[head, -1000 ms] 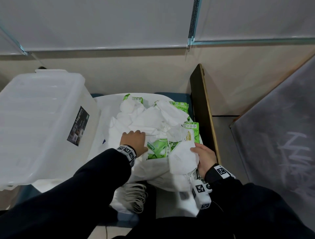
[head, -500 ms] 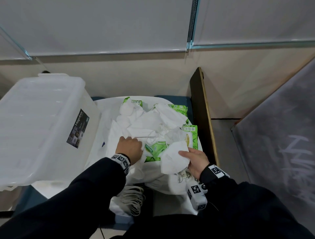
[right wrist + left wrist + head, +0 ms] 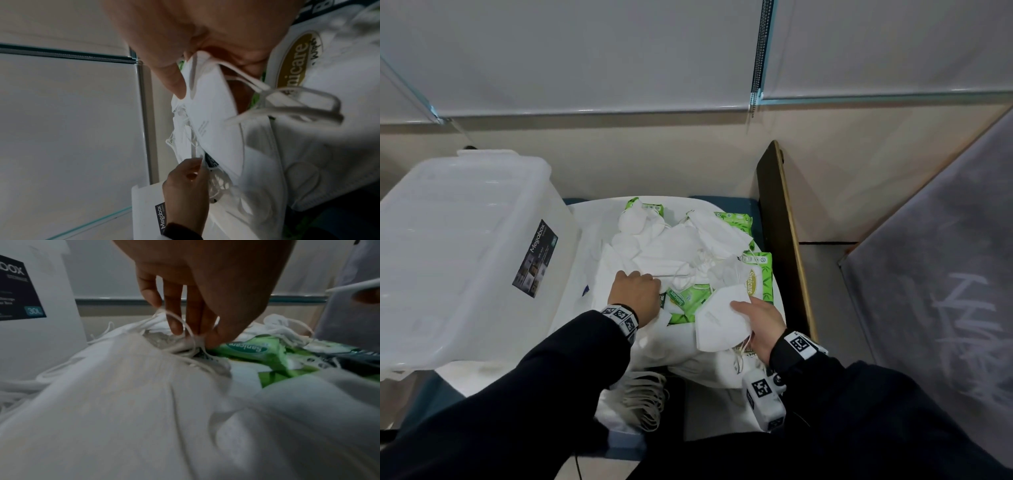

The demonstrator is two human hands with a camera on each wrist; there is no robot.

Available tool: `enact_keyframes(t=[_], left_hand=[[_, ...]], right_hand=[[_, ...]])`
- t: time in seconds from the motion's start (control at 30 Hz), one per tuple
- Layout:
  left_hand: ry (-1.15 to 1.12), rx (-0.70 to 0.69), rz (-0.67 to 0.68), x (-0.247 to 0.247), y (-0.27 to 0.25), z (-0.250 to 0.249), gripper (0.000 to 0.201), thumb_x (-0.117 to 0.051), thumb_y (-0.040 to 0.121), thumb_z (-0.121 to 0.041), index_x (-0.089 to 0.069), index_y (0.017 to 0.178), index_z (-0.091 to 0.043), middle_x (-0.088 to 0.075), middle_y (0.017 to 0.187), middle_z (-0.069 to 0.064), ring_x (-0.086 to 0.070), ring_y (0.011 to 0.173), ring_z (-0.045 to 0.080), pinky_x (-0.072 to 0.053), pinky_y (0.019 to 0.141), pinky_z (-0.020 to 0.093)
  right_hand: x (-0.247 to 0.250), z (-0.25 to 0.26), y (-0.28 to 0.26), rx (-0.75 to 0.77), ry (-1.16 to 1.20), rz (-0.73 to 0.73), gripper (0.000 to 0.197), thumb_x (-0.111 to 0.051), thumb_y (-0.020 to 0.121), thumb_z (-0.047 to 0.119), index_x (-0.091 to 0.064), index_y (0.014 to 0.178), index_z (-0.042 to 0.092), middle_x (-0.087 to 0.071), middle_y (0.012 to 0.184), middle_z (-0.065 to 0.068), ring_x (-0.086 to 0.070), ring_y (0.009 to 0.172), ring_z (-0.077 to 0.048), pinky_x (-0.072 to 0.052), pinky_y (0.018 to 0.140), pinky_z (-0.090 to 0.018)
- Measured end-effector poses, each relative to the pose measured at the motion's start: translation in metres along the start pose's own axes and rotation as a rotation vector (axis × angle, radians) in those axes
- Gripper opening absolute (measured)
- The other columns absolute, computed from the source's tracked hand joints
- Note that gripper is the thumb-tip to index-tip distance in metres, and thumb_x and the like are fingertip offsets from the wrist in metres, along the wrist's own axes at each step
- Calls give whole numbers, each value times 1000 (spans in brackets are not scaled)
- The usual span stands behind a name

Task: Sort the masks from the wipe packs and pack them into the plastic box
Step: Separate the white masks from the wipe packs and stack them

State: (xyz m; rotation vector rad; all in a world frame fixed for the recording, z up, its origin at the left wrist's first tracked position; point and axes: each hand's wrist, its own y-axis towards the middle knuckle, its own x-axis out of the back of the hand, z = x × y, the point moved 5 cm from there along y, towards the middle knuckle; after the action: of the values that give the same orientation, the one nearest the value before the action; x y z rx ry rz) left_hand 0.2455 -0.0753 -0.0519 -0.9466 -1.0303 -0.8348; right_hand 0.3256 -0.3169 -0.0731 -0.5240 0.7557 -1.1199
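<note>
wipe packs half buried under masks

The head view is evenly but dimly lit, soft and shadowless over the pale wall, with wide-angle bending that curves straight lines near the frame edges. The black sleeves at the bottom sink into near-featureless dark. The left wrist view is grainy; the white fabric filling its lower half is smeared out of focus. The right wrist view is murky, darkest at lower right, with motion blur on the loose straps.
</note>
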Motion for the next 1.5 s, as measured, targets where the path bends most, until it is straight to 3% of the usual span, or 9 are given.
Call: enact_keyframes(t=[0.1,0.27,0.43,0.57,0.77,0.9,1.17,1.4,1.5], left_hand=[[-239,43,-151,19,-9,3,51,-28,82,-44,-74,92,-25,-69,86,-4,-63,84,24,-42,76,36],[-718,-14,-498,62,-57,-29,26,-57,85,-35,-79,95,-26,-72,86,-7,-65,79,17,-52,70,31],[-628,-461,-174,39,-76,-104,46,-53,94,-55,-72,122,-24,-66,117,-5,-66,97,17,-55,82,36],[-875,-298,-284,53,-74,-71,32,-62,92,-43,-72,116,-25,-66,109,-9,-63,87,8,-54,83,35],[-1157,-108,-188,73,-62,-23,71,-84,81,-31,-48,141,-44,-58,117,-18,-61,93,1,-48,81,14],[-1249,-155,-104,72,-70,-20,40,-75,89,-16,-65,119,-41,-61,78,-11,-57,65,1,-47,72,19],[-1574,270,-151,29,-98,30,9,-68,81,-31,-69,90,-31,-74,83,-4,-68,79,16,-52,80,38],[-1461,130,-65,3,-140,75,20,-62,93,-6,-64,105,-22,-70,72,-8,-62,68,15,-52,69,39],[-1440,55,-9,-6,-161,82,26,-62,95,0,-60,110,-22,-64,71,-4,-62,72,24,-54,60,26]], right_hand=[[7,3,-4,-5,39,-15,25,-61,97,1,-66,121,-1,-72,115,-23,-71,96,-35,-58,75,-40],[9,-5,-6,-96,90,-34,33,-58,102,31,-62,131,15,-71,123,-17,-68,108,-41,-58,70,-49],[-16,-2,-17,-61,115,126,45,-58,101,46,-69,125,9,-74,116,-20,-72,100,-36,-60,67,-41],[-16,2,-20,64,-65,182,32,-60,97,0,-64,129,3,-75,114,-18,-73,92,-31,-58,64,-35],[-31,15,-42,203,-192,290,29,-74,86,-2,-72,115,0,-76,109,-18,-75,97,-33,-60,71,-33],[-41,10,-48,222,-267,233,24,-81,82,6,-76,103,-4,-77,101,-21,-74,85,-31,-59,67,-31],[-67,-35,-67,225,-409,245,12,-74,87,-3,-72,98,-6,-73,87,-30,-66,60,-27,-56,50,-29],[-79,-56,-85,109,-107,95,14,-63,89,2,-68,76,0,-67,85,-21,-61,80,-33,-57,69,-38],[-91,-63,-95,4,67,110,18,-53,94,10,-54,76,9,-48,60,-9,-54,55,-27,-50,53,-32]])
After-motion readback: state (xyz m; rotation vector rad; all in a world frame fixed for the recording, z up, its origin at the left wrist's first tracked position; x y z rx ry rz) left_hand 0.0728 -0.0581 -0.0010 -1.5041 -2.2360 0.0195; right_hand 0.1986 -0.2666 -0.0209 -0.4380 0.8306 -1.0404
